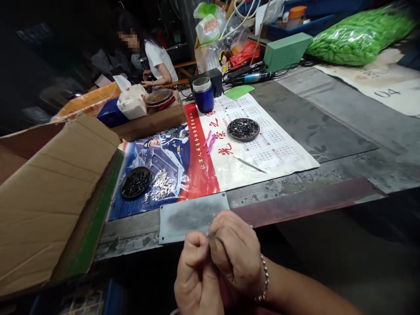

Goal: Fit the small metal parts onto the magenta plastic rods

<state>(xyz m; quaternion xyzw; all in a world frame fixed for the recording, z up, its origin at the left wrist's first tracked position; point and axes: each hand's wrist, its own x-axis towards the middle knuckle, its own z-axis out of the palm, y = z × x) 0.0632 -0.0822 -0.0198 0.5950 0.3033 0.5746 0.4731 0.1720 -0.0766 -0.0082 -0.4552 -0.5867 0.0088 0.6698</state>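
My left hand and my right hand meet in front of the table's near edge, fingertips pinched together. Whatever sits between the fingers is too small or too covered to make out. A beaded bracelet circles my right wrist. Just beyond the hands lies a grey metal plate. Left of it are a round dish of small dark parts and a loose pile of small silvery rings. A second dish of dark parts stands on the calendar sheet, with a thin pointed tool nearby.
An open cardboard box rises at the left. Pink strips and a blue mug are on the calendar poster. Farther back stand a tissue box, a green device and a bag of green items. Another person sits behind.
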